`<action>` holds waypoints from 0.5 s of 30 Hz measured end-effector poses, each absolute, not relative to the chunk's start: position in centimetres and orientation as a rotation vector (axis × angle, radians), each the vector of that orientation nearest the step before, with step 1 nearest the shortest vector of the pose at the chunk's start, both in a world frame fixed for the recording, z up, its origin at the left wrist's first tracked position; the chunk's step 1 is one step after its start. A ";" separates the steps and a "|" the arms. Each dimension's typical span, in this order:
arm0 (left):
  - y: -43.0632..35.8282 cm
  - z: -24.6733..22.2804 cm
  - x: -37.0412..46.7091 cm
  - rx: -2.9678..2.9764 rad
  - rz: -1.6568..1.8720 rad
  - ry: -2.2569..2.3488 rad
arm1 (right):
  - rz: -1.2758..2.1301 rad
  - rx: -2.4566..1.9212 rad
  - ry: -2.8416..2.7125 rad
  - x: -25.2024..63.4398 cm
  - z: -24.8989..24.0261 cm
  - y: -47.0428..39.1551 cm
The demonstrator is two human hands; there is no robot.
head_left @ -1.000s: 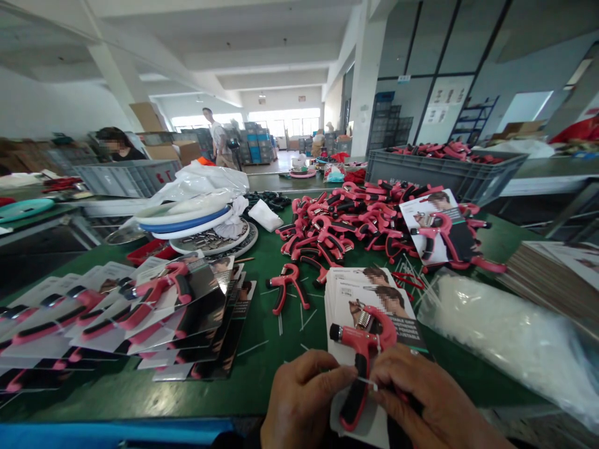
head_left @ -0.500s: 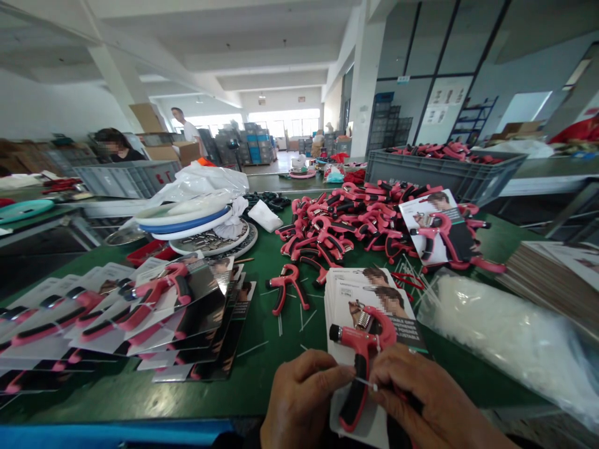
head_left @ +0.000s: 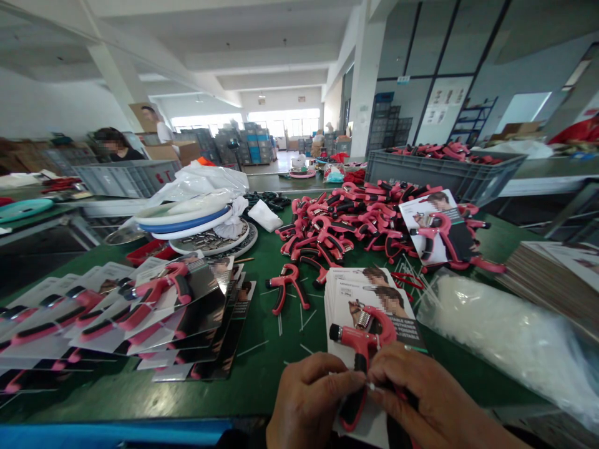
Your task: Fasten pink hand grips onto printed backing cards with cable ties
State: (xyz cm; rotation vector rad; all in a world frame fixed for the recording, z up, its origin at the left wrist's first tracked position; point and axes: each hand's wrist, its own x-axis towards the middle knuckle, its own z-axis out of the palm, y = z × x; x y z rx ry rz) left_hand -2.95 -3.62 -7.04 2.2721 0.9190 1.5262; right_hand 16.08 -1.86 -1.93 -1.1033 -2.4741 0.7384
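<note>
A pink and black hand grip strengthener [head_left: 361, 338] lies on a printed backing card [head_left: 344, 358], on top of a small stack of such cards in front of me. My left hand [head_left: 312, 399] is closed in a pinch beside its black handle, at one end of a thin white cable tie [head_left: 372, 386]. My right hand [head_left: 421, 390] pinches the same tie near its head and covers the strengthener's other handle. The fingertips of both hands almost meet over the handle. Much of the tie is hidden by the fingers.
Carded strengtheners [head_left: 154, 299] overlap in piles at left. A heap of loose strengtheners [head_left: 337, 218] lies ahead, before a grey crate [head_left: 440, 174]. On the right are a plastic bag of white ties [head_left: 505, 337] and stacked cards [head_left: 543, 280]. Loose ties are scattered on the green table [head_left: 224, 396].
My left hand has shifted right, closer to my right hand, and less of the cable tie shows between them. A person in the background has moved left.
</note>
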 end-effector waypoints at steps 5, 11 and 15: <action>-3.7 -7.2 -2.7 2.023 1.465 0.865 | 0.697 -1.134 -2.499 15.9 -2.0 -1.6; -3.5 -5.8 -2.0 1.897 1.416 0.873 | 0.480 -1.114 -2.479 16.5 -3.1 -2.2; -3.3 -5.0 -1.8 1.976 1.294 0.900 | 0.140 -0.926 -2.439 17.4 -3.6 -2.7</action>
